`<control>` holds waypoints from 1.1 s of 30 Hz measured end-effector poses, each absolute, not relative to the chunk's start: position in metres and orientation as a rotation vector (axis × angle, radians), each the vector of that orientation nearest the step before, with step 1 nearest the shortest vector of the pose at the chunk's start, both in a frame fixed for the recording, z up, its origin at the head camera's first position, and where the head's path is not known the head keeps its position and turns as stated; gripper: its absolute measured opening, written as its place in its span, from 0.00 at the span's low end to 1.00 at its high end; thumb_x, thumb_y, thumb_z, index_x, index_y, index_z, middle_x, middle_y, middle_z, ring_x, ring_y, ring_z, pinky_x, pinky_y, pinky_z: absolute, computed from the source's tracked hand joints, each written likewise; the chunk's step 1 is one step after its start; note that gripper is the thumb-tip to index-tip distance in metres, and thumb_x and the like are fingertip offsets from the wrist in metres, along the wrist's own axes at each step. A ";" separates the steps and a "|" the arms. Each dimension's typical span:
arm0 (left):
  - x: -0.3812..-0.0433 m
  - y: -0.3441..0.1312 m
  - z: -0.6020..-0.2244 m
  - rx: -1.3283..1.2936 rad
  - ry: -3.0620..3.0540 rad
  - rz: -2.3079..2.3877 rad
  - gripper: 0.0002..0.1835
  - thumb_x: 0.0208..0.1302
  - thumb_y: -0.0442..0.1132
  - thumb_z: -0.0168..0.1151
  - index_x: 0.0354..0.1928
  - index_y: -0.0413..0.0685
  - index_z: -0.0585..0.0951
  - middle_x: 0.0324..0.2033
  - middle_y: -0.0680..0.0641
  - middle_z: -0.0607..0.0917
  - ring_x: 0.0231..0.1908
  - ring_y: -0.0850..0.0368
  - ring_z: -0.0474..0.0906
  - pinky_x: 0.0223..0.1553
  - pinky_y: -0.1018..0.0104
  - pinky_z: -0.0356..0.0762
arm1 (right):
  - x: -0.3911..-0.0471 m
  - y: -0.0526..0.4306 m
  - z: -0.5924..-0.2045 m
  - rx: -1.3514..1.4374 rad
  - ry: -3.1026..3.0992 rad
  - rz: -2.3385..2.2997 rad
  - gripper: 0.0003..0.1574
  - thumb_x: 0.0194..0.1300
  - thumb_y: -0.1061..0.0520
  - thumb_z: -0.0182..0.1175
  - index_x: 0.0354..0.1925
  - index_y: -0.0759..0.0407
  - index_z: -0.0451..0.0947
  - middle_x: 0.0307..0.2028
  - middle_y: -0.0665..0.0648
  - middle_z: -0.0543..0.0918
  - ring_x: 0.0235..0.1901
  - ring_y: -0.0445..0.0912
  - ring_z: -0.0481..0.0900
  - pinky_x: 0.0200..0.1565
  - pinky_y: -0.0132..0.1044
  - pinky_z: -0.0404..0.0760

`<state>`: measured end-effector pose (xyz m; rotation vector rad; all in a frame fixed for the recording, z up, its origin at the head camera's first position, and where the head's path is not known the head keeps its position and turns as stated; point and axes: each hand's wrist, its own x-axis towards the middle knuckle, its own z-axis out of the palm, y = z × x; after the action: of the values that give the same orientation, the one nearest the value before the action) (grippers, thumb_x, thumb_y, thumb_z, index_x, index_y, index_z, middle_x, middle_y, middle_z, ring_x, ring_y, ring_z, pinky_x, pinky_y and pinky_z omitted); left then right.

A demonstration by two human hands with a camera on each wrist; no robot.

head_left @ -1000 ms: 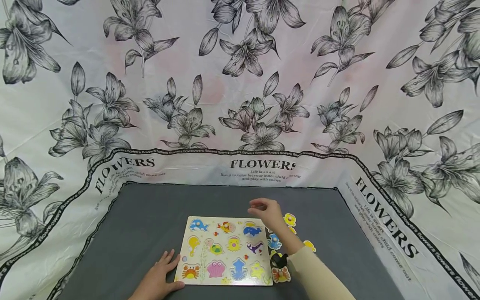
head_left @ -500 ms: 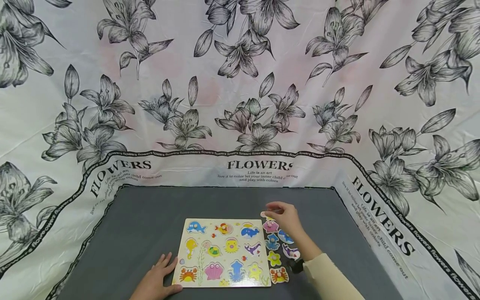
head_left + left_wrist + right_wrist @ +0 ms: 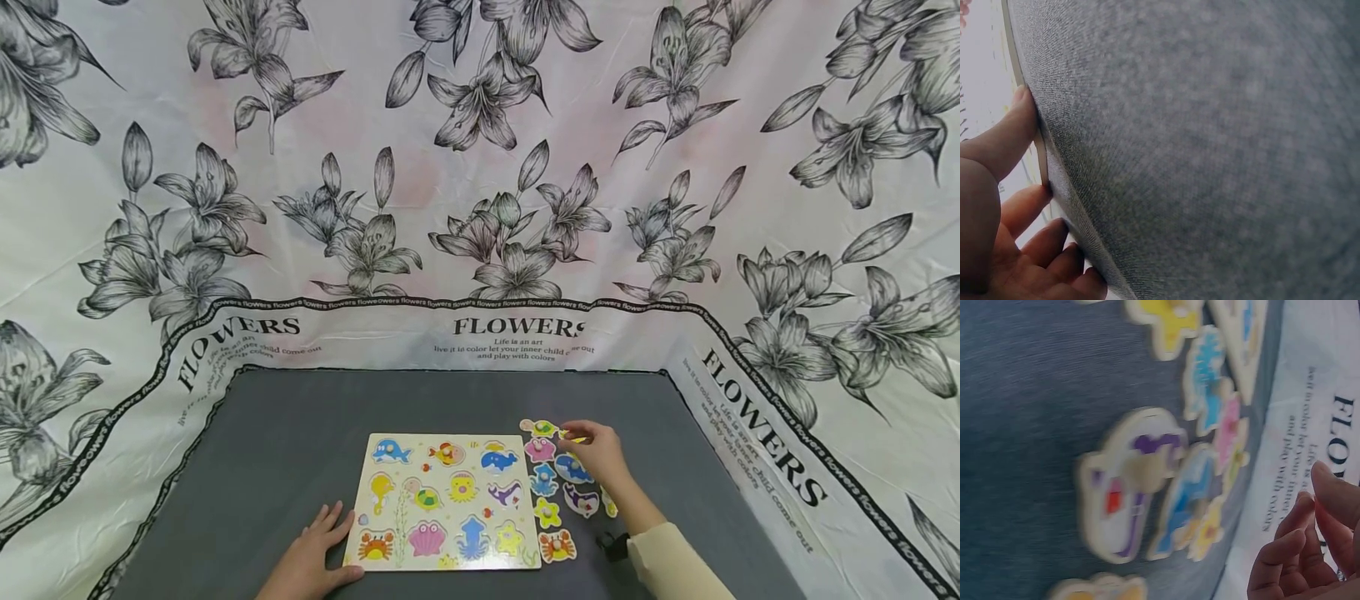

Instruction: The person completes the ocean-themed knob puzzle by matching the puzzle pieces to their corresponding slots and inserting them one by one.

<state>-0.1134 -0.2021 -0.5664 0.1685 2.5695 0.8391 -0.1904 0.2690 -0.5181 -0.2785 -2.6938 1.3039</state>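
Observation:
My left hand [image 3: 321, 552] rests at the left edge of a pale puzzle board [image 3: 397, 560] printed with sea animals. In the left wrist view, its thumb and index fingertip touch the board's edge [image 3: 1042, 161]. My right hand [image 3: 600, 454] is over the loose knobbed pieces right of the board, its fingers loosely bent. Nothing shows between its thumb and fingertips in the right wrist view. Near it lie a turtle piece [image 3: 542, 428], a pink shell piece [image 3: 540, 450], a blue whale piece [image 3: 570, 470] and a purple whale piece [image 3: 582, 502].
Further loose pieces lie alongside: a blue squid [image 3: 543, 481], a yellow star [image 3: 547, 513] and a crab [image 3: 557, 547]. A yellow piece [image 3: 609, 503] is partly hidden by the right forearm. Floral cloth [image 3: 517, 250] stands behind the dark grey table [image 3: 360, 398].
My right hand has moved right, from above the board's top right corner to over the loose pieces, uncovering the turtle and shell. My left hand keeps its place at the board's edge.

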 end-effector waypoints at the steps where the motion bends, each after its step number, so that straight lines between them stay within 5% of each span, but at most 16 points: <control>1: -0.113 -0.202 -0.566 0.167 2.569 0.843 0.55 0.44 0.62 0.79 0.72 0.41 0.71 0.74 0.31 0.63 0.74 0.25 0.50 0.68 0.24 0.52 | -0.190 0.270 -0.520 -0.290 -2.693 1.304 0.18 0.61 0.60 0.72 0.50 0.62 0.85 0.38 0.57 0.87 0.36 0.49 0.82 0.36 0.35 0.81; 11: -0.113 -0.202 -0.562 0.174 2.579 0.843 0.54 0.44 0.62 0.78 0.72 0.42 0.71 0.74 0.32 0.63 0.75 0.26 0.50 0.68 0.24 0.53 | -0.183 0.281 -0.538 -0.343 -2.722 1.284 0.20 0.61 0.61 0.72 0.52 0.66 0.84 0.38 0.58 0.87 0.39 0.50 0.86 0.39 0.41 0.86; 17: -0.113 -0.202 -0.562 0.182 2.587 0.845 0.54 0.44 0.62 0.79 0.72 0.42 0.71 0.74 0.32 0.63 0.75 0.27 0.50 0.69 0.26 0.53 | -0.179 0.285 -0.544 -0.351 -2.797 1.158 0.15 0.58 0.60 0.75 0.44 0.65 0.86 0.35 0.56 0.87 0.36 0.48 0.84 0.40 0.43 0.85; 33: -0.112 -0.203 -0.564 0.190 2.591 0.863 0.54 0.44 0.61 0.79 0.72 0.43 0.72 0.74 0.32 0.63 0.75 0.27 0.50 0.70 0.27 0.53 | -0.176 0.285 -0.556 -0.410 -2.831 1.111 0.08 0.60 0.61 0.73 0.38 0.62 0.86 0.32 0.55 0.86 0.32 0.46 0.80 0.34 0.38 0.80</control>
<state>-0.1117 -0.2029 -0.5639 0.1904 2.5915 0.8634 -0.1756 0.2848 -0.5560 -0.4099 -2.8308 1.1109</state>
